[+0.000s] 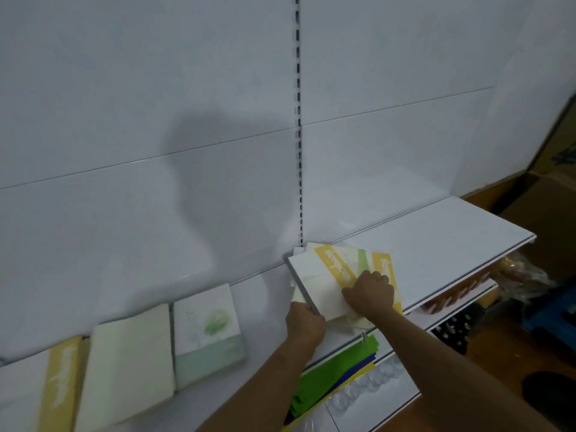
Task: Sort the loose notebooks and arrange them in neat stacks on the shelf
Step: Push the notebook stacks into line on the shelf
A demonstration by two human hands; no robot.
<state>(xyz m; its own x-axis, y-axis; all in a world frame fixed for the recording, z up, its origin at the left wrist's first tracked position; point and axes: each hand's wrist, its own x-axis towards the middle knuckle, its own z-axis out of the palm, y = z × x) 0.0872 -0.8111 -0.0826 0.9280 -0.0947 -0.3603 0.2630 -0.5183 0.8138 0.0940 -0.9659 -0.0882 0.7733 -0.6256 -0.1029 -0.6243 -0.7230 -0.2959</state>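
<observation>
Left hand [304, 322] grips the fanned notebook pile [324, 285] by its edge; right hand [369, 291] seemingly clutches the top. Square edges together before stacking on the shelf [436, 244].

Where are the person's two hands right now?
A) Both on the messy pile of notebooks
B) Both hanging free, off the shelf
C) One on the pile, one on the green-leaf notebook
A: the left hand grips the pile at its grey edge and the right hand presses on top.
</observation>
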